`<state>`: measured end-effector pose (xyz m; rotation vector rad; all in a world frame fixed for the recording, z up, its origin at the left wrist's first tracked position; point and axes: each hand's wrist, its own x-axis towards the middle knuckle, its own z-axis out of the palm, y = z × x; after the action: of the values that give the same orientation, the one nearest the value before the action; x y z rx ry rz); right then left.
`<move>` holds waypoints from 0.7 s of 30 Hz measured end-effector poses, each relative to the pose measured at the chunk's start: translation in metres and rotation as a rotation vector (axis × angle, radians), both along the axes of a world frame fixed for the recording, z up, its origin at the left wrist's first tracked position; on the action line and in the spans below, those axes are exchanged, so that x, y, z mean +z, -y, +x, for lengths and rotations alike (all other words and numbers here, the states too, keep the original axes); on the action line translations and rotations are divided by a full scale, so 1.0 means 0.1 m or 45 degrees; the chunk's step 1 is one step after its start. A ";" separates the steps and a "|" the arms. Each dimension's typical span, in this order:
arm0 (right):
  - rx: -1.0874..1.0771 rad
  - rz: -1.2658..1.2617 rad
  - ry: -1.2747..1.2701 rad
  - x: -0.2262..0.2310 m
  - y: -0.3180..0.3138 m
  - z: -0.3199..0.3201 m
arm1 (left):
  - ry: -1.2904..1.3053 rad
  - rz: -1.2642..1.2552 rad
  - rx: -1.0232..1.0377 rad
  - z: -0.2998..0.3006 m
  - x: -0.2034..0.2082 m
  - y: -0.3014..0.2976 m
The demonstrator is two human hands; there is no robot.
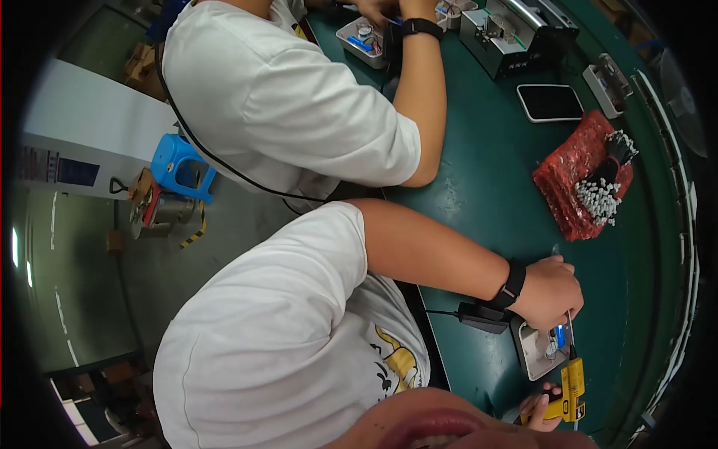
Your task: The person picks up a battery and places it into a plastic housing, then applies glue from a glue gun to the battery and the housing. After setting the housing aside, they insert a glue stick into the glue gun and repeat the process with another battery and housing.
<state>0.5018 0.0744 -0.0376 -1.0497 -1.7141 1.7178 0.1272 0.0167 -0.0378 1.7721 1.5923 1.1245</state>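
Observation:
My left hand (550, 292), with a black band on its wrist, curls over the upper end of a small white plastic casing (531, 364). Its fingertips are mostly hidden, but they seem to grip the casing's edge. Inside the casing lie a blue cylindrical part (559, 335) and a small round whitish part (551, 350). Lower in the picture, my right hand (540, 411) is wrapped around the handle of a yellow hot glue gun (573, 380). The gun's dark nozzle points at the casing's near corner.
A black box on a cord (482, 318) hangs by my left wrist. Farther up the green table (479, 150) are a red wrapped bundle (572, 172) with white-tipped black wires (598, 198), a phone (550, 102), another casing (607, 86) and a bench machine (516, 37). A co-worker (299, 97) works alongside.

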 end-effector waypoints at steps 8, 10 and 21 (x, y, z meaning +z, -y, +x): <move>-0.102 0.047 0.105 0.07 0.30 0.03 | 0.135 -0.088 -0.153 0.09 -0.12 -0.14; -0.149 0.052 0.116 0.10 0.30 -0.07 | 0.147 -0.067 -0.167 0.10 -0.14 -0.14; -0.112 0.057 0.186 0.23 0.12 -1.52 | -0.198 -0.005 0.068 -0.92 -0.10 -0.09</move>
<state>0.3494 0.0628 -0.0145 -1.2380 -1.7582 1.5748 0.0349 0.0258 -0.0478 1.8640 1.7405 1.0278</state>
